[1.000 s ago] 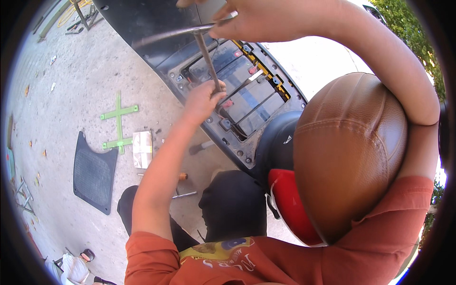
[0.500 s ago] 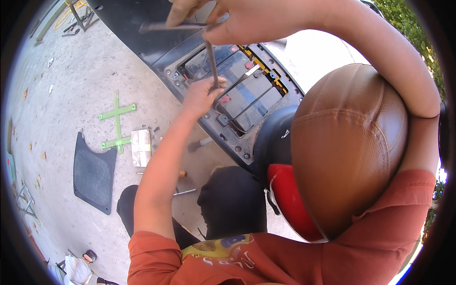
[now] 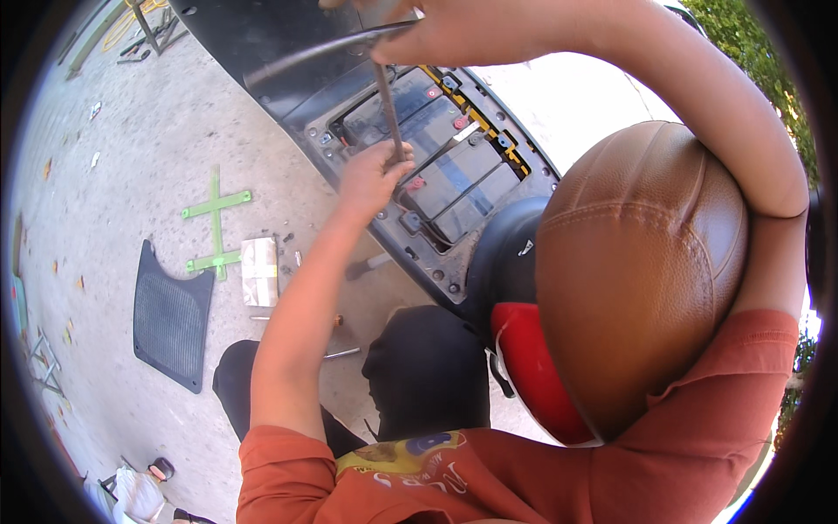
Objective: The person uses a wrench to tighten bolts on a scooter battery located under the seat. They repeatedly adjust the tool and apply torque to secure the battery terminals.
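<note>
A T-handle wrench (image 3: 387,103) stands nearly upright over the left edge of a scooter's open battery bay (image 3: 428,284). My left hand (image 3: 368,179) is closed around the lower part of its shaft, hiding the tip. At the upper edge of the picture my right hand (image 3: 471,28) grips the top, where a crossbar (image 3: 323,52) meets the shaft; its fingers are partly cut off and blurred. Inside the bay sit dark batteries (image 3: 449,140) with black straps and red terminal covers. A yellow strip (image 3: 515,157) runs along the far side.
A brown padded seat (image 3: 646,262) rises beside my right arm, above a red body panel (image 3: 537,367). On the concrete left of me lie a green crossed bracket (image 3: 216,214), a dark ribbed mat (image 3: 173,323), a pale box (image 3: 259,272) and a metal rod (image 3: 341,354).
The crossbar has swung, its left end coming lower and its right end higher. My right hand has shifted slightly upward with it; my left hand stays on the shaft.
</note>
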The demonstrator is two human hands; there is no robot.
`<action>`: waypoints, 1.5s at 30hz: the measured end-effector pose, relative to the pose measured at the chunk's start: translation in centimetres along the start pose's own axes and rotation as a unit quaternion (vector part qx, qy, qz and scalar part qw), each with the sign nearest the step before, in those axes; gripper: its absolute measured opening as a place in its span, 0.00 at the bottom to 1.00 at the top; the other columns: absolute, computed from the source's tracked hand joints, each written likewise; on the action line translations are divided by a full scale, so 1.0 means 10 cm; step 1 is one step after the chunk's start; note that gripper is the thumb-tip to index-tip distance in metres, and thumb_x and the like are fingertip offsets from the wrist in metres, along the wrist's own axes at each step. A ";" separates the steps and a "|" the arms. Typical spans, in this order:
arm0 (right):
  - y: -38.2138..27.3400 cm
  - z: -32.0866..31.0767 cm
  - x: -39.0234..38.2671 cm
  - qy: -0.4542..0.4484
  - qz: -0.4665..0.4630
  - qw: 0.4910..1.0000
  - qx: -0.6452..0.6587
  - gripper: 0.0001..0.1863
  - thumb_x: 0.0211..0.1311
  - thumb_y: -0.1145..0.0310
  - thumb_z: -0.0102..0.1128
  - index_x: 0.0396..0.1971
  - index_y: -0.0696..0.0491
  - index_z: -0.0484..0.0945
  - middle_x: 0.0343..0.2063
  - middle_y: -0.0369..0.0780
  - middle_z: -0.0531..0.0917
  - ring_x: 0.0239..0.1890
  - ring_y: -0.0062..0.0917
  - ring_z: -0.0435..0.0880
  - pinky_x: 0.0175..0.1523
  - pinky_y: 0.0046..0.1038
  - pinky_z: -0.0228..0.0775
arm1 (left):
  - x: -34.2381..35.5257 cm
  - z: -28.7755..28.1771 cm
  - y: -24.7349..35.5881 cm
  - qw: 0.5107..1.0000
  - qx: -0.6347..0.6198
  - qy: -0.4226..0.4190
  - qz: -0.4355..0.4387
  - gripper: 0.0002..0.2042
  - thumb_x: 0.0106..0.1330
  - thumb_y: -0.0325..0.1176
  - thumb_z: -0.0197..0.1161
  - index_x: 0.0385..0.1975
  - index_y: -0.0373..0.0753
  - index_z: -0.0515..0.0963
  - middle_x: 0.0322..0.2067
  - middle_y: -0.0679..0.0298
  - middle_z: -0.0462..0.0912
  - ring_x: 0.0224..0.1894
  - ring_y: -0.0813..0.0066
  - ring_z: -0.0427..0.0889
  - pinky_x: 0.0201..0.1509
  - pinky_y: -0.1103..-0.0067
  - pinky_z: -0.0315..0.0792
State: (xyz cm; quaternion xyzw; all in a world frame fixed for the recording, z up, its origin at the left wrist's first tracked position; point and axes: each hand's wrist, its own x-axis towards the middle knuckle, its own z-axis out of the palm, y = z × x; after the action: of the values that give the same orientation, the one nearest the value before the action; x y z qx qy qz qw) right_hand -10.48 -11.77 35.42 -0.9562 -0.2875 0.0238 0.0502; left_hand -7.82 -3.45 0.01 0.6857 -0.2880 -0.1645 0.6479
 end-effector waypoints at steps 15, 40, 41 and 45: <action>0.02 -0.01 0.00 -0.010 0.065 0.998 0.023 0.17 0.54 0.79 0.56 0.44 0.66 0.83 0.37 0.52 0.88 0.46 0.43 0.88 0.53 0.33 0.79 | 0.00 -0.01 0.03 0.999 0.041 -0.001 0.013 0.14 0.68 0.23 0.68 0.53 0.37 0.80 0.39 0.65 0.89 0.40 0.80 0.87 0.50 0.81 0.80; 0.13 -0.30 0.02 -0.219 -0.093 0.958 0.162 0.14 0.52 0.79 0.58 0.39 0.61 0.87 0.37 0.52 0.86 0.44 0.45 0.85 0.49 0.37 0.77 | 0.18 -0.24 0.29 0.987 -0.082 -0.135 -0.038 0.11 0.69 0.21 0.66 0.49 0.35 0.83 0.44 0.67 0.89 0.45 0.82 0.85 0.51 0.82 0.79; 0.17 -0.25 0.02 -0.190 -0.098 0.964 0.155 0.15 0.52 0.78 0.59 0.39 0.61 0.87 0.37 0.52 0.86 0.45 0.45 0.85 0.50 0.38 0.78 | 0.19 -0.24 0.26 0.986 -0.085 -0.138 -0.042 0.10 0.69 0.21 0.66 0.49 0.35 0.83 0.43 0.67 0.89 0.44 0.82 0.86 0.51 0.82 0.79; -0.02 -0.07 -0.02 -0.048 0.048 0.994 -0.088 0.12 0.54 0.75 0.60 0.37 0.64 0.84 0.37 0.53 0.85 0.46 0.47 0.85 0.53 0.39 0.78 | 0.16 -0.24 0.29 0.992 -0.032 -0.113 -0.042 0.07 0.66 0.23 0.70 0.42 0.35 0.84 0.38 0.68 0.88 0.38 0.85 0.85 0.46 0.83 0.79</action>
State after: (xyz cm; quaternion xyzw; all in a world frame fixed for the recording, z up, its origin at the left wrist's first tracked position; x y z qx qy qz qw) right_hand -10.75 -11.75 36.13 -0.9673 -0.2443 0.0466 -0.0491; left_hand -5.66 -2.53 3.35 0.6531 -0.3250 -0.2767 0.6255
